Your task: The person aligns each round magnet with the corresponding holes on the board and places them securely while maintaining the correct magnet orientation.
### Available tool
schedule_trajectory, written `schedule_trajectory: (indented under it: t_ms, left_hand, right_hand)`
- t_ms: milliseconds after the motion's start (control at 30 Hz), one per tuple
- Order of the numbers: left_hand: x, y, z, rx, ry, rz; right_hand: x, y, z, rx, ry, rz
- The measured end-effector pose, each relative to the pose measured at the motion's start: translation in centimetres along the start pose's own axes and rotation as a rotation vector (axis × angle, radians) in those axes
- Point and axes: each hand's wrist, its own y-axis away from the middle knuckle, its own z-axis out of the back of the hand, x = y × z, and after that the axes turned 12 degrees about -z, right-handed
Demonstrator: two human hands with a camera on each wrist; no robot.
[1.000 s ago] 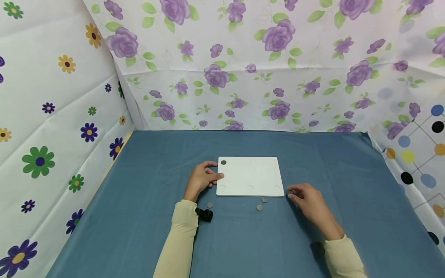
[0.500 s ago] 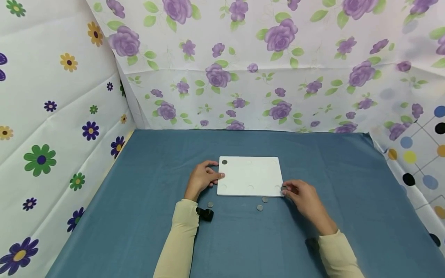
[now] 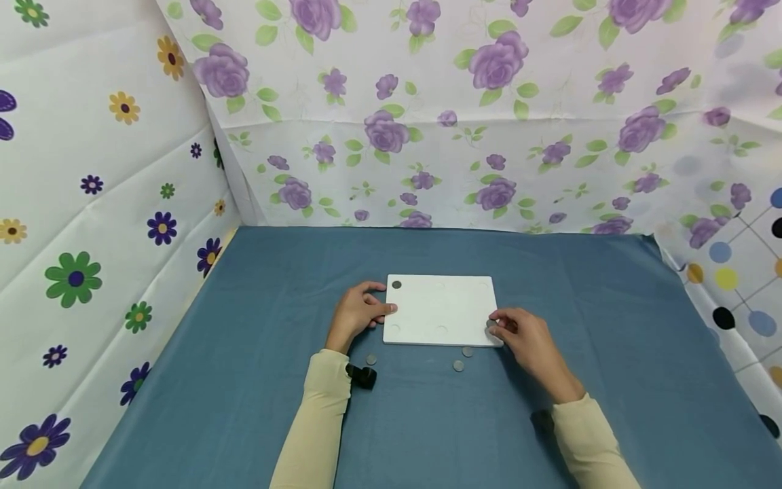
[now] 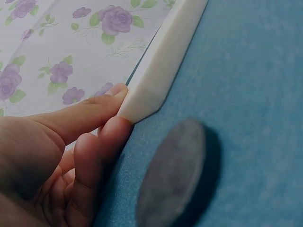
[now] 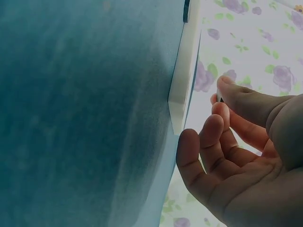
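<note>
A flat white board (image 3: 440, 305) with shallow round recesses lies on the blue cloth. One dark disc (image 3: 397, 284) fills its far-left recess. My left hand (image 3: 357, 314) pinches the board's left edge, thumb on top; the left wrist view shows the thumb and a finger at the board's corner (image 4: 149, 90). Between thumb and fingertips, my right hand (image 3: 530, 339) holds a coin-like grey disc (image 3: 491, 324) above the near-right corner. In the right wrist view only a sliver of that disc (image 5: 218, 98) shows between the fingers.
Two loose grey discs, one (image 3: 467, 352) by the board's near edge and another (image 3: 458, 366) nearer me, lie on the cloth (image 3: 427, 421). A third disc (image 3: 371, 359) lies beside the left wrist. Flowered sheets (image 3: 366, 170) stand behind and at the left.
My right hand has moved left and away from me, bringing the grey disc from beside the board to over its near-right corner. The left hand keeps its hold on the edge.
</note>
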Motion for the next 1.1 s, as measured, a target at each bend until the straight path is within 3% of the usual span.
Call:
schedule_trajectory:
  t_ms: [633, 1100]
  left_hand:
    - [0.1, -0.1, 0.0, 0.005, 0.001, 0.007]
    - [0.0, -0.1, 0.1, 0.012, 0.009, 0.014]
  right_hand:
    - [0.4, -1.1, -0.3, -0.009, -0.019, 0.069]
    - [1.5, -2.3, -0.8, 0.016, -0.035, 0.07]
